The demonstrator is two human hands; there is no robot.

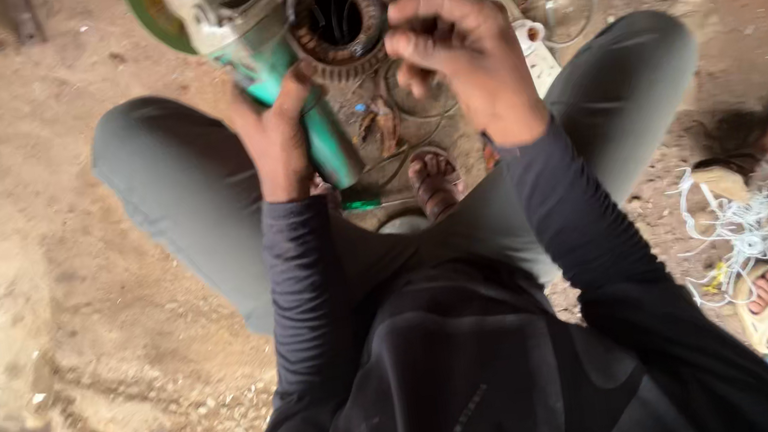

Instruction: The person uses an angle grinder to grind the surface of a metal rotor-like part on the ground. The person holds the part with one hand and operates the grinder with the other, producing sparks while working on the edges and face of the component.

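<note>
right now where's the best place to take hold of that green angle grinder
Grip the angle grinder around its green barrel, coming from the side, as the left hand does. The barrel is long, round and slim, tilted with the disc guard end up and away; that end is bulky, and the right hand is busy at the wound ring.

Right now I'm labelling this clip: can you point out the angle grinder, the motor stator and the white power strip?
angle grinder [319, 126]: head view, on its green body below the left hand.
motor stator [335, 19]: head view, on its ring-shaped core's rim.
white power strip [535, 56]: head view, on its near end.
</note>
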